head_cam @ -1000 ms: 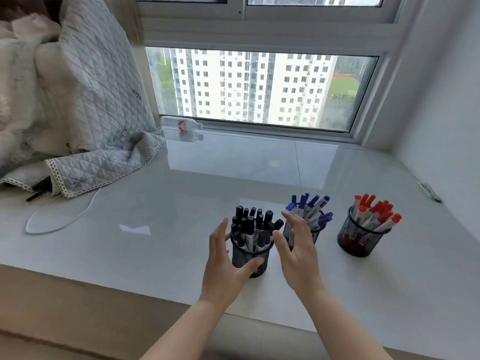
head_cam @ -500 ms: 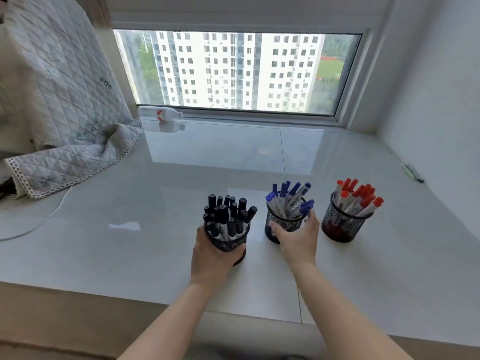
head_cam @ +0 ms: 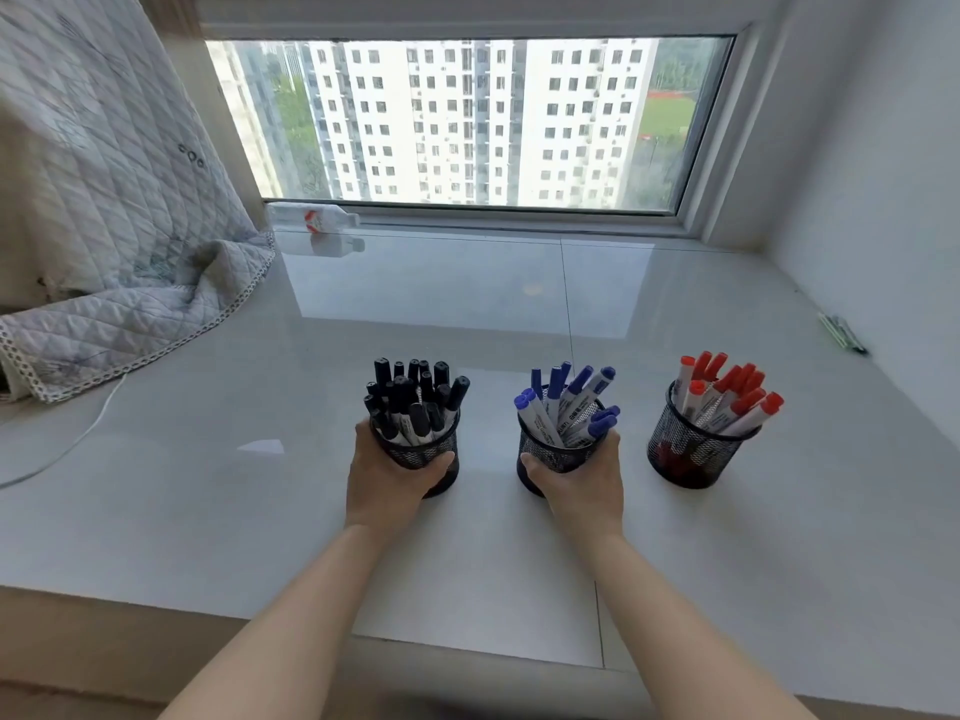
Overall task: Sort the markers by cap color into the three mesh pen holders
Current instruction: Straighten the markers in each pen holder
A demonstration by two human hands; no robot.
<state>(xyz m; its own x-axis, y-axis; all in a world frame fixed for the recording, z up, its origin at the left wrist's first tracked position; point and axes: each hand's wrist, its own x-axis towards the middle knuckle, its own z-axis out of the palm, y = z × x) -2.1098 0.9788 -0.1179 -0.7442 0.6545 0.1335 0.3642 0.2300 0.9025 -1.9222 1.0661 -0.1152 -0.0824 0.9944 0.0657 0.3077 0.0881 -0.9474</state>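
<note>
We had our left hand (head_cam: 387,480) wrapped round the near side of the holder of black-capped markers (head_cam: 415,444), thumb on its right wall and fingers curled out of sight behind its left, so it gripped that holder. Our right hand (head_cam: 582,485) gripped the middle holder of blue-capped markers (head_cam: 558,449) the same way, thumb on the left wall and fingers (head_cam: 613,441) reaching up its right side. Both holders stood upright on the counter (head_cam: 467,314), directly ahead of each palm, the markers' long axes fanning up and away from us. The holder of red-capped markers (head_cam: 693,452) stood apart to the right, untouched, nearer our right hand. We judged the sorting done, since each holder showed one cap colour, and any coming move would be a slide or straightening of the two held holders.
</note>
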